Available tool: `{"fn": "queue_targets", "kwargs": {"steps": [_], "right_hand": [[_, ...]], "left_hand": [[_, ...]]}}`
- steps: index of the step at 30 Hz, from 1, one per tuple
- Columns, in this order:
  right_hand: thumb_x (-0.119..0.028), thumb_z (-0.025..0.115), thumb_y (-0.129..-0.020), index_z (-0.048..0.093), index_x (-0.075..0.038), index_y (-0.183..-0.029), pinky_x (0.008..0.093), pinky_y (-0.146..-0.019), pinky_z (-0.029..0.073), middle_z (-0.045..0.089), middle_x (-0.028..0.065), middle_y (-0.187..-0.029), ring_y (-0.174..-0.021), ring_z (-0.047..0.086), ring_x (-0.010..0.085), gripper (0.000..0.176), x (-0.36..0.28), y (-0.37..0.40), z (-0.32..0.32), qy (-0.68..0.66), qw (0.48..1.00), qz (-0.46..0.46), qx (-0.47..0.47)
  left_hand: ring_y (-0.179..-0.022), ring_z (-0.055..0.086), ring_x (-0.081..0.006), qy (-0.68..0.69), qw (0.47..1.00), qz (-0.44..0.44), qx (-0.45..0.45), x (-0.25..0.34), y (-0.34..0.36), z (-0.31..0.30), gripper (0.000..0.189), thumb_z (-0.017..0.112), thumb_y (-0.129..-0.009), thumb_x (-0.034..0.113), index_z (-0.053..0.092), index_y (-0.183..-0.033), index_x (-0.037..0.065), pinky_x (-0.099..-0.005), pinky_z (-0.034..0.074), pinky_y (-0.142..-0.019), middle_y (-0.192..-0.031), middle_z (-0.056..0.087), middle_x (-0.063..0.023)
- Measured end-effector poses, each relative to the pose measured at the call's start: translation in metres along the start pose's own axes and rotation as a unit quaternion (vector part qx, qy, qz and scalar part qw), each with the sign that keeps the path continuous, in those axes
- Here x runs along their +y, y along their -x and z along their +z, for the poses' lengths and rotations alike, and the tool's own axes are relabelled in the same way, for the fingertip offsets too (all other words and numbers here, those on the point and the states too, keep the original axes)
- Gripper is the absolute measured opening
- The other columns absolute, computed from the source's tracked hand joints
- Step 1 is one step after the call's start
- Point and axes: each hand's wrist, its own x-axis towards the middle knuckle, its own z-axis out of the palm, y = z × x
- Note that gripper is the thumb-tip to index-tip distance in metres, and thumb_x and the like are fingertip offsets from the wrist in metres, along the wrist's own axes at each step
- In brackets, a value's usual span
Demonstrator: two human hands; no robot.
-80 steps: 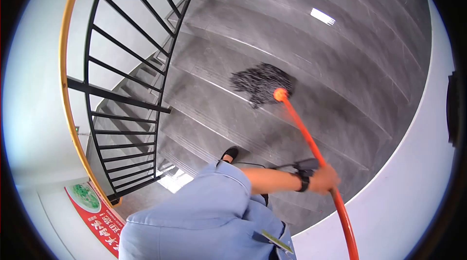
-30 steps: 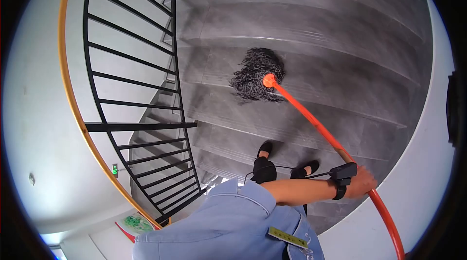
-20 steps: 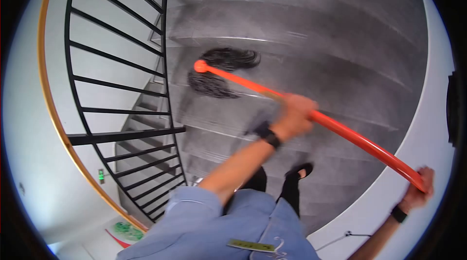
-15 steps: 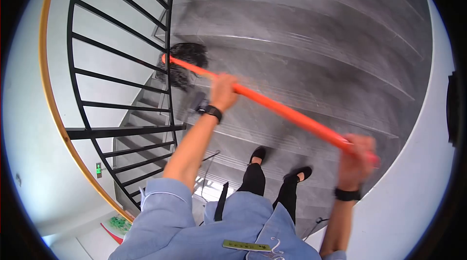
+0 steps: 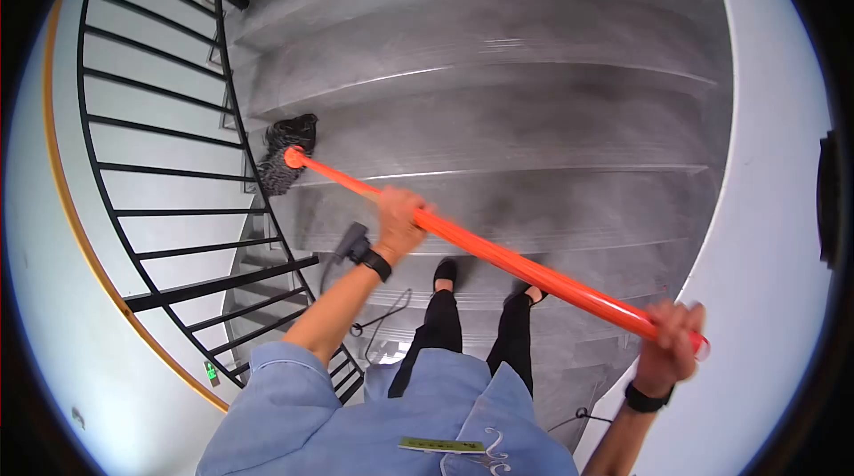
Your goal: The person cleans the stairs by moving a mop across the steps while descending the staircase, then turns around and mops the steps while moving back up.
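Note:
An orange-handled mop point(image 5: 525, 269) runs slantwise across the view. My left hand point(image 5: 399, 221) is wrapped round the middle of its handle. Close to the handle's upper end, my right hand point(image 5: 672, 347) grips it, slightly blurred. The dark shaggy mop head point(image 5: 283, 175) rests on a grey stair step at the far left, against the black railing. Each wrist wears a black band, and a dark grey device point(image 5: 352, 245) shows beside the left one.
Grey curved stairs point(image 5: 498, 120) rise ahead of my feet in black shoes point(image 5: 446, 273). A black metal railing point(image 5: 238, 120) bounds the left, with a wooden handrail point(image 5: 67, 187) beyond it. To the right stands a white wall point(image 5: 774, 165).
The mop head now sits farther left in view, against the railing. Both hands have kept their hold and appear lower. The camera view has shifted, showing more of the stairs.

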Motion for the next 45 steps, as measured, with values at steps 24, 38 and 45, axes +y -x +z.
{"fn": "queue_targets", "kwargs": {"steps": [24, 38, 45], "right_hand": [[-0.015, 0.066, -0.079, 0.042, -0.011, -0.076, 0.0429, -0.08, 0.039, 0.049, 0.0058, -0.067, -0.067, 0.047, 0.0202, 0.024, -0.204, 0.012, -0.113, 0.454, 0.843, -0.226, 0.181], [-0.022, 0.051, -0.087, 0.064, 0.006, -0.101, 0.0425, -0.096, 0.046, 0.065, 0.0225, -0.1, -0.098, 0.063, 0.0306, 0.033, -0.454, 0.112, -0.142, 0.438, 0.821, -0.336, 0.145], [-0.01, 0.046, -0.086, 0.049, -0.001, -0.079, 0.0275, -0.065, 0.037, 0.033, -0.002, -0.058, -0.063, 0.034, 0.0126, 0.012, -0.331, -0.023, -0.062, 0.162, 0.946, -0.281, -0.028]], "left_hand": [[-0.097, 0.053, -0.0298, 0.237, 0.903, 0.355, -0.039, 0.513, -0.292, 0.329, 0.024, 0.072, -0.073, 0.026, 0.052, -0.071, 0.012, -0.0546, 0.033, -0.09, -0.084, 0.056, -0.0024], [-0.074, 0.052, -0.0312, 0.388, 0.86, 0.294, -0.152, 0.463, -0.193, 0.117, 0.015, 0.064, -0.064, 0.012, 0.051, -0.068, 0.008, -0.0416, 0.04, -0.068, -0.071, 0.054, -0.0095], [-0.064, 0.053, -0.0342, 0.293, 0.932, 0.199, -0.073, 0.292, -0.131, 0.025, 0.019, 0.063, -0.065, 0.016, 0.046, -0.062, 0.007, -0.0454, 0.039, -0.058, -0.063, 0.052, -0.0121]]}}
